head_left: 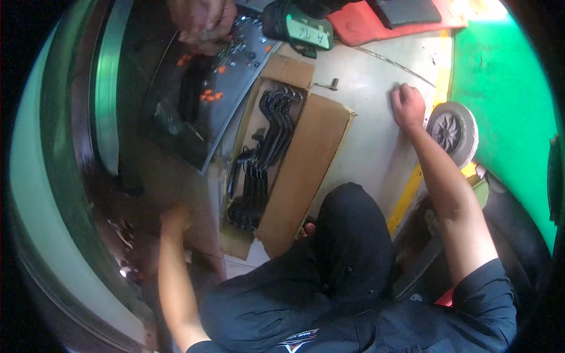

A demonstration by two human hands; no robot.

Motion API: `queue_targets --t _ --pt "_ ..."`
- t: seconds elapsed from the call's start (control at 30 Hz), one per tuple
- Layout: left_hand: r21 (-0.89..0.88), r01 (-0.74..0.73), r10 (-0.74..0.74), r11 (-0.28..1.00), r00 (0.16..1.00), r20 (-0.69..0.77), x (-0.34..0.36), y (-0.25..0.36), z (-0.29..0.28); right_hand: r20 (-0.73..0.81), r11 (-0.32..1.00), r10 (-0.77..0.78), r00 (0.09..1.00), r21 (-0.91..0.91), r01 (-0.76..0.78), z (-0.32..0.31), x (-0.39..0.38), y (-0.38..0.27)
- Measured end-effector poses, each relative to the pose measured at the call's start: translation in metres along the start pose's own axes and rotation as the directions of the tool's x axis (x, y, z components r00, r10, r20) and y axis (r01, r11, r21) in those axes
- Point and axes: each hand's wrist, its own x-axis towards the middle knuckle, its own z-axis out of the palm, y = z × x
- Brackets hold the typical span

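My right hand [407, 107] is a closed fist on the pale floor, beside a grey wheel [452, 134], with nothing showing in it. To the left, my left hand [176, 219] is low over a dark area, blurred and dim, so its fingers cannot be made out. Between my hands, nearer the left one, is an open cardboard box [311, 170]. Several black curved bars [276, 126], apparently metal or plastic, lie stacked inside it. My bent knees are close to the box's near end.
Another person's hands [206, 23] hover over a dark tray or sheet [232, 112] strewn with orange pieces [210, 95] and small metal parts. Farther off are a green-black pouch [306, 30] and a red case [376, 23]. A small metal piece [334, 84] lies on the floor.
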Motion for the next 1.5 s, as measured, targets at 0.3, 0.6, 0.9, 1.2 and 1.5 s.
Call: queue_targets --t 0.3,0.6,0.9,1.2,1.5 --pt "-0.168 -0.020 -0.020 0.986 0.972 -0.234 -0.007 0.048 -0.036 -0.118 0.997 -0.073 0.990 0.013 0.075 0.004 -0.002 -0.013" --pt "-0.691 -0.613 0.131 0.383 0.777 -0.616 0.036 -0.004 0.029 -0.085 1.000 -0.025 0.996 0.001 0.026 0.006 0.006 -0.017" --pt "-0.319 -0.288 0.018 0.903 0.766 -0.642 0.043 0.028 0.024 -0.002 0.993 -0.001 1.000 -0.116 0.000 0.010 0.003 0.000" --pt "-0.471 -0.111 -0.151 0.875 0.862 -0.484 0.074 -0.007 0.059 -0.024 0.993 -0.035 0.999 -0.115 0.032 0.023 0.004 -0.001" --pt "-0.569 -0.249 -0.145 0.784 0.817 -0.558 -0.031 -0.014 0.004 -0.055 0.998 -0.014 0.998 -0.061 0.010 0.016 0.007 -0.004"
